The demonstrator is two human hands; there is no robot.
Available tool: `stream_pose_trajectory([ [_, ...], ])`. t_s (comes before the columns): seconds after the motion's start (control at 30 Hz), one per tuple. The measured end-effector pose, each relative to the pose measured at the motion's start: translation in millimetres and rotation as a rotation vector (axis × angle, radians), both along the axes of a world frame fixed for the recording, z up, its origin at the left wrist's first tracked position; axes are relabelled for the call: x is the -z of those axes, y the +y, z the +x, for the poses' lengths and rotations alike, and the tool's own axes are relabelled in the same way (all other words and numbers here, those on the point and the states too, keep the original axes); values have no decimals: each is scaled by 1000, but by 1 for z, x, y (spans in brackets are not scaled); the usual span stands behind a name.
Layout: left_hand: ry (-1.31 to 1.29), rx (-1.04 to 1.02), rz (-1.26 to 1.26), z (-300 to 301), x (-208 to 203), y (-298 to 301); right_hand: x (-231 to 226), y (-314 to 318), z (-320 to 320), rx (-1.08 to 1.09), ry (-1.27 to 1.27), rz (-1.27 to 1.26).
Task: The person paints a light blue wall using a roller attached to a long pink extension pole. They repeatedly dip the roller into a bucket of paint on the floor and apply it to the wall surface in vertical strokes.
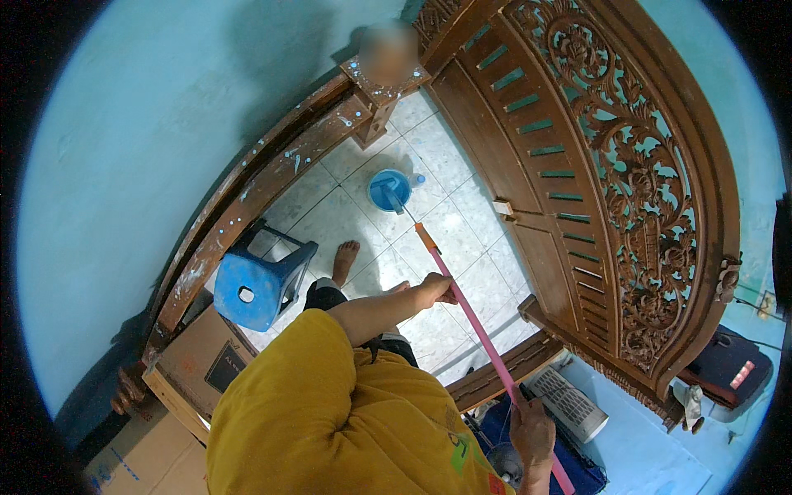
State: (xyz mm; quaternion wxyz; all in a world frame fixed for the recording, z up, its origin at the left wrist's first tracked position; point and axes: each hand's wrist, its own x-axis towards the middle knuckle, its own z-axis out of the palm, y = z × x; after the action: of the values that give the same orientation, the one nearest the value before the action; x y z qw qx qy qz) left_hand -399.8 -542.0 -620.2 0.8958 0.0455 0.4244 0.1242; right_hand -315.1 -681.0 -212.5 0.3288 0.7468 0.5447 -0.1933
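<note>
Pink and long, a pole runs slantwise up the middle of the view, with an orange section at its far end that dips into a blue bucket on the pale tiled floor. The left hand is closed around the pole about midway along it. The right hand is closed around it lower down, near the bottom edge. The person wears a mustard-yellow shirt, and one bare foot rests on the tiles.

A brown cardboard box with a dark rectangular label on its side sits at lower left, and more cardboard lies below it. A small green tag shows on the shirt near the right hand.

A blue plastic stool stands just beside the box. Carved dark wooden bed frame pieces ring the floor: a curved rail on the left spattered with pale paint, and a tall openwork headboard on the right. A white slatted appliance lies near the right hand. The walls are turquoise.
</note>
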Motion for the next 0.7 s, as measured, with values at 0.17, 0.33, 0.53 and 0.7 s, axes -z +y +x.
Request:
stream_pose_trajectory([
  [0.17,-23,-31,-12,4,-21,-3,-25,9,1,27,25,17],
  [0.33,-81,-69,-8,4,-28,-6,-33,9,9,-10,11,84],
  [0.53,-1,-43,-37,6,1,8,-1,9,5,3,11,56],
  [0.7,-110,-29,-27,-1,-31,-2,-49,29,-18,104,25,83],
])
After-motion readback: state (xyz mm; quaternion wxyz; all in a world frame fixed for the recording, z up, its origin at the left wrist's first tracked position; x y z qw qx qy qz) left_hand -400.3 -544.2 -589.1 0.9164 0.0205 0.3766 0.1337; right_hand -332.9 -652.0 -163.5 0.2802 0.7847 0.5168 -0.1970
